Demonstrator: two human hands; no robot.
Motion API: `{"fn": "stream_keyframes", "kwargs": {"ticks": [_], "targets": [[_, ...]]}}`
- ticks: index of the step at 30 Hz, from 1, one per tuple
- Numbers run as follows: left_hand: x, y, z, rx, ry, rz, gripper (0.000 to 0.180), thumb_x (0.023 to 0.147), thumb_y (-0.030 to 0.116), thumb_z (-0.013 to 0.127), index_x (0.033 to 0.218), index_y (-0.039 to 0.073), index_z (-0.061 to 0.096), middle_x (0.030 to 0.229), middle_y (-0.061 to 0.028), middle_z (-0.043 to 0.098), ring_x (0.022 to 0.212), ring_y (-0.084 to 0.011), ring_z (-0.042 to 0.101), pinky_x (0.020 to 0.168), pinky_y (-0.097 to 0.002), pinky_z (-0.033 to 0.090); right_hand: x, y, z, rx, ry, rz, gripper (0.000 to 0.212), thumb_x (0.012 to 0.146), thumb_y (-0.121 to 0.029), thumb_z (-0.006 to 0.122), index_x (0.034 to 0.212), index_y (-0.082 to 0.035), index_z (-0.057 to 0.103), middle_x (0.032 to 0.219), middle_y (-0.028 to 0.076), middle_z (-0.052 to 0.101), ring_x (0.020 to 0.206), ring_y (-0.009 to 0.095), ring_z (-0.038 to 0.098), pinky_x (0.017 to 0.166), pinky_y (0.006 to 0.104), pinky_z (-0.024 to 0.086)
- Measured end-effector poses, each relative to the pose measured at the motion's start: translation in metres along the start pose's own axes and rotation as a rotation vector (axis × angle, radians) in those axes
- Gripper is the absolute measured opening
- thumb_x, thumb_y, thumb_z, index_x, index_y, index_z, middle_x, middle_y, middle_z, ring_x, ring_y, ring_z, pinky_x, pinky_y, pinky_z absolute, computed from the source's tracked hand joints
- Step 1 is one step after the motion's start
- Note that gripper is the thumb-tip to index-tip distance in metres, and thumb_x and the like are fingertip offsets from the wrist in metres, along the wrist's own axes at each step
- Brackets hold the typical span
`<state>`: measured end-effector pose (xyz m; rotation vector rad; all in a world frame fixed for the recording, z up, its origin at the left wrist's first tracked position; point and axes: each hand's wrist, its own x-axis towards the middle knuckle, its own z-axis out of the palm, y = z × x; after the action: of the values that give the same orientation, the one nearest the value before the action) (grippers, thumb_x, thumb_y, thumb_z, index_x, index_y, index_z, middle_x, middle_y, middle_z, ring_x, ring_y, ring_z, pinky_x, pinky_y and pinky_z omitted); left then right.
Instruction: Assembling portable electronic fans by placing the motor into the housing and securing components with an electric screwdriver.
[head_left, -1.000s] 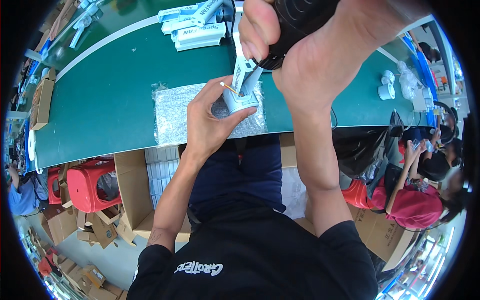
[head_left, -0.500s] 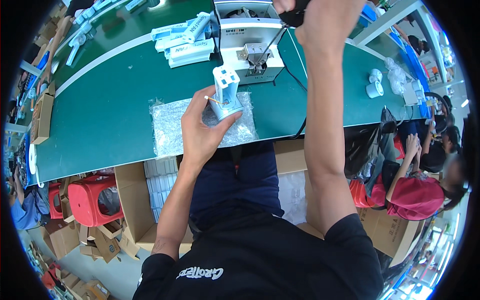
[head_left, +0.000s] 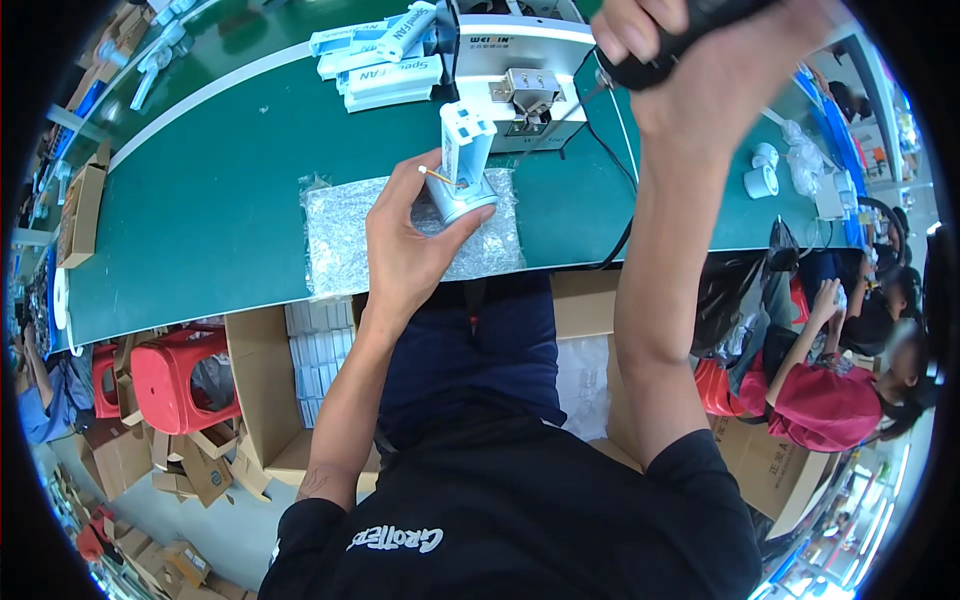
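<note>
My left hand (head_left: 408, 238) is closed around the round base of a light-blue plastic housing (head_left: 469, 150), held upright above a sheet of bubble wrap (head_left: 345, 245). A short wire with a small white connector (head_left: 424, 170) sticks out of the housing's side. High on the right, my right hand (head_left: 700, 105), partly blurred, grips a black electric screwdriver (head_left: 640, 68). Its thin shaft slants down left, in front of a white and grey box-shaped machine (head_left: 525, 65) with a small metal block on its front. The bit's tip is hard to make out.
Several blue-and-white boxes (head_left: 395, 80) are piled left of the machine. A black cable (head_left: 625, 175) runs along its right side. White round parts (head_left: 761, 181) lie at the right. Open cartons (head_left: 262, 390) flank my legs, and a red stool (head_left: 180, 380) stands left. Other people sit at right.
My right hand has drawn the screwdriver to the right, and its shaft has come away from the machine's metal block. My left hand still holds the housing. The view has shifted slightly.
</note>
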<state>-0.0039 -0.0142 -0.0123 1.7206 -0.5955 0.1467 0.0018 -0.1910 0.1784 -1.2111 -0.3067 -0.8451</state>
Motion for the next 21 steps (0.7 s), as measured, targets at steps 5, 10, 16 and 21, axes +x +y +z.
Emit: {"fn": "stream_keyframes", "kwargs": {"ticks": [5,10,16,21], "targets": [[-0.004,0.0,-0.009,0.03,0.03,-0.03,0.06,0.074,0.013,0.093,0.127,-0.001,0.067,0.118,-0.0132,0.07,0.101,-0.0233,0.07,0.086,-0.0343,0.055,-0.014,-0.009,0.031,0.194,0.043,0.086,0.081,0.094,-0.088,0.03,0.087,-0.009,0.05,0.049,0.002,0.042,0.033,0.012,0.038,0.031,0.0272,0.036],[-0.004,0.0,-0.008,0.009,0.04,-0.036,0.06,0.074,0.013,0.093,0.127,-0.001,0.067,0.118,-0.0131,0.07,0.1,-0.0238,0.07,0.086,-0.0347,0.056,-0.016,-0.008,0.029,0.082,-0.026,0.066,0.08,0.095,-0.086,0.033,0.086,-0.009,0.05,0.049,0.002,0.043,0.033,0.012,0.039,0.031,0.0268,0.037],[-0.002,0.002,-0.008,0.059,0.028,0.012,0.059,0.075,0.013,0.093,0.126,-0.001,0.067,0.119,-0.0136,0.07,0.1,-0.0249,0.071,0.085,-0.0346,0.056,-0.018,-0.006,0.027,-0.06,-0.104,0.052,0.078,0.095,-0.085,0.036,0.084,-0.01,0.05,0.048,0.002,0.043,0.033,0.011,0.041,0.031,0.0264,0.037],[0.0,0.006,-0.008,0.084,0.015,0.023,0.059,0.075,0.013,0.093,0.126,-0.001,0.067,0.119,-0.0134,0.07,0.101,-0.0256,0.071,0.085,-0.0352,0.056,-0.019,-0.003,0.024,-0.18,-0.16,0.03,0.076,0.096,-0.084,0.038,0.082,-0.01,0.051,0.048,0.002,0.044,0.033,0.011,0.042,0.031,0.026,0.037]]}}
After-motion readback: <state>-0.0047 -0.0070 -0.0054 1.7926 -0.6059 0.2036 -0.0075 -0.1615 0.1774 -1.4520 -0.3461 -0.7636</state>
